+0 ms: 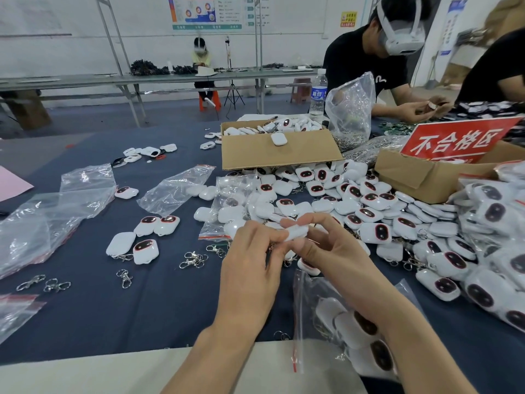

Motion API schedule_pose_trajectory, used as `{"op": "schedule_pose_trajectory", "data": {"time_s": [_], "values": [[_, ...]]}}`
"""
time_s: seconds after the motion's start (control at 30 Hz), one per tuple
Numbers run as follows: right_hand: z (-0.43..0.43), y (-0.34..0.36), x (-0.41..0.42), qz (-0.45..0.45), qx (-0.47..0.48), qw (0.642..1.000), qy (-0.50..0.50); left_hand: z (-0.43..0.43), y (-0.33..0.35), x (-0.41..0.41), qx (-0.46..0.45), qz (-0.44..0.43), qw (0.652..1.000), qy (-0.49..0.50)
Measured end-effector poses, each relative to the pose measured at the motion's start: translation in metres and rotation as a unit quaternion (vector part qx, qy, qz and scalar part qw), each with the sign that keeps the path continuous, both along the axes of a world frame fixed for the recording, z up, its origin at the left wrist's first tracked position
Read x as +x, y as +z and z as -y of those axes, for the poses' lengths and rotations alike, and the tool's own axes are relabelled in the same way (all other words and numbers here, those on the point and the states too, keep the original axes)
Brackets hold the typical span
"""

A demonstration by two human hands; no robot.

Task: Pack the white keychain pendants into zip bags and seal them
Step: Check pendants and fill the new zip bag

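Both hands — left hand (250, 251), right hand (326, 251) — pinched one pendant (297, 233); a part-filled zip bag (349, 322) lay unsealed — the loose heap (369, 206) remained unpacked.

Head-worn camera looks forward and down, close over table (142, 308).

Glossy white plastic pendants (369, 200), matt blue tablecloth (142, 308), clear crinkled bags (56, 217).

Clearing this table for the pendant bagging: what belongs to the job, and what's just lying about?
Job: held pendant, pendant pile, part-filled zip bag, empty zip bags.
Lying about: water bottle, red sign, pink sheet.
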State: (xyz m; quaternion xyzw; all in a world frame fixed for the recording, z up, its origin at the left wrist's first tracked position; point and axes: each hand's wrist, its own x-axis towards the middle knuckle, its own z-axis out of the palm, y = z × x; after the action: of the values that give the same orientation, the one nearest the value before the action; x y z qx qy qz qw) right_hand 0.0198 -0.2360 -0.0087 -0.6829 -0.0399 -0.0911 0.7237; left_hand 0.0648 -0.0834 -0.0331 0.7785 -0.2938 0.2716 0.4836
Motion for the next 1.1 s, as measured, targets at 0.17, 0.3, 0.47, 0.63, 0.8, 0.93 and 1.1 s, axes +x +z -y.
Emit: {"op": "schedule_pose_trajectory", "data": {"time_s": [0.17,0.3,0.47,0.63,0.8,0.93,1.1], "values": [[-0.001,0.001,0.000,0.013,0.013,1.000,-0.011,0.003,-0.002,0.002,-0.003,0.022,1.000,0.009],[-0.002,0.000,0.001,0.007,0.012,1.000,-0.005,0.002,-0.003,0.003,-0.013,-0.018,1.000,-0.017],[0.001,-0.006,0.002,-0.016,0.077,0.997,0.022,0.002,-0.001,-0.001,-0.043,-0.165,0.976,-0.133],[0.001,-0.011,0.005,-0.035,0.094,0.995,-0.014,0.001,0.004,0.001,-0.094,-0.235,0.957,-0.140],[0.001,-0.008,0.005,-0.038,0.119,0.992,-0.022,0.001,0.006,0.003,-0.125,-0.247,0.954,-0.112],[-0.001,-0.006,0.006,-0.036,0.142,0.988,-0.039,0.001,0.004,0.004,-0.128,-0.222,0.960,-0.112],[-0.002,-0.006,0.005,-0.053,0.129,0.988,-0.067,0.000,0.003,0.004,-0.130,-0.214,0.961,-0.115]]}}
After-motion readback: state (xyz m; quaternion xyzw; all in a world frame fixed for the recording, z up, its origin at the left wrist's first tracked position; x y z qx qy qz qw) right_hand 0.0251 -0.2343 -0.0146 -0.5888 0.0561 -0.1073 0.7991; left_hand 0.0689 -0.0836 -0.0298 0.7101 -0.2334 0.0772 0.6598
